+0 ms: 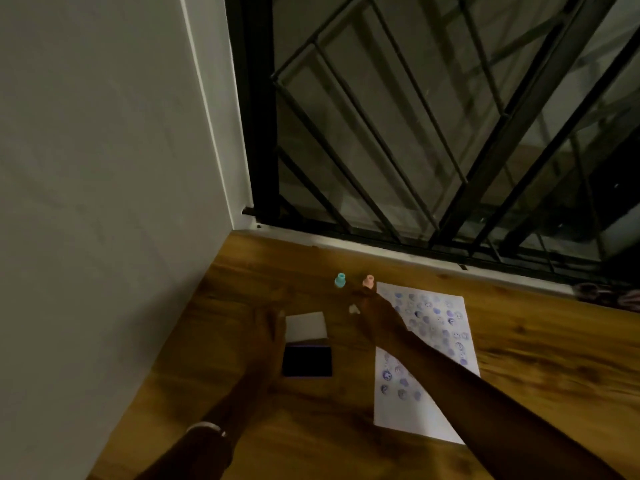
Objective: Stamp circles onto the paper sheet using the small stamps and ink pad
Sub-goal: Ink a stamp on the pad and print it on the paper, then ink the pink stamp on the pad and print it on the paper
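A white paper sheet (450,341) lies on the wooden surface, covered with several blue stamped circles. To its left sits the ink pad (307,361), open, with its white lid (306,325) folded back. A teal stamp (340,281) and a pink stamp (368,281) stand upright beyond them. My right hand (375,311) reaches across the sheet's top left corner, its fingertips at the base of the pink stamp. A small white bit (353,309) shows by the thumb, and the grip is blurred. My left hand (268,329) lies flat against the left edge of the lid, fingers extended.
A grey wall (104,202) closes the left side. A black metal grille (415,133) over a window runs along the back behind a white sill (415,258). Bare wooden surface (311,427) lies near me and to the right of the sheet. A bracelet (204,427) circles my left wrist.
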Motion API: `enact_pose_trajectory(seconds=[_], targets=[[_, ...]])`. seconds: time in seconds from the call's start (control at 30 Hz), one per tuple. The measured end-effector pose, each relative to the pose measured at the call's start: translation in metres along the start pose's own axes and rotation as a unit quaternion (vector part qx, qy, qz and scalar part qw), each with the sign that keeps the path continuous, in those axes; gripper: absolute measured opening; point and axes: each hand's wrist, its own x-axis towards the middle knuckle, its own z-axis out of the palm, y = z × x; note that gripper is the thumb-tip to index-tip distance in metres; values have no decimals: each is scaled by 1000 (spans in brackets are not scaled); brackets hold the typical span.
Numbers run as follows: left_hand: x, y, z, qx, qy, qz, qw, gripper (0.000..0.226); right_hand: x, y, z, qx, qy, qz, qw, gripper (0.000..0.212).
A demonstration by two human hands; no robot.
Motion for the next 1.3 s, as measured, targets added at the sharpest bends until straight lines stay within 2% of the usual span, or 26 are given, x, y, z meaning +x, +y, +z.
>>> enact_pose_trajectory(seconds=[0.07, 0.3, 0.43, 0.5, 0.63, 0.73, 0.83, 0.9, 1.0, 1.07, 1.1, 1.2, 1.3], targets=[[-1, -7, 2, 47, 3, 27, 999, 41, 10, -1, 1, 9, 5, -13, 1000, 38], [2, -10, 6, 87, 16, 56, 995, 74, 52, -19, 13, -36, 12, -72, 997, 26], [3, -17, 10, 90, 21, 49, 995, 68, 73, -30, 12, -107, 36, -106, 988, 20], [4, -17, 10, 98, 20, 53, 994, 65, 81, -31, 9, -101, 40, -91, 990, 20], [5, -16, 11, 114, 23, 52, 992, 66, 95, -24, 4, -105, -19, -94, 990, 30], [5, -16, 10, 119, 21, 59, 991, 66, 100, -18, 4, -94, -18, -101, 990, 25], [6, -16, 10, 133, 21, 70, 988, 60, 101, -17, 9, -84, -8, -86, 993, 19], [6, -17, 11, 136, 23, 70, 988, 58, 102, -15, 12, -74, -2, -74, 994, 21], [6, -19, 11, 124, 18, 65, 990, 60, 98, -12, 13, -50, -16, -59, 997, 49], [6, -19, 11, 118, 20, 69, 990, 60, 89, -9, 9, -3, 11, -49, 999, 59], [6, -18, 10, 116, 20, 68, 991, 60, 84, -6, 7, 4, 45, -45, 998, 56], [5, -16, 8, 104, 19, 60, 993, 63, 66, 13, 0, -67, 135, 4, 989, 45], [4, -14, 6, 67, 10, 44, 997, 70, 50, 33, -4, -86, 109, 58, 989, 42]])
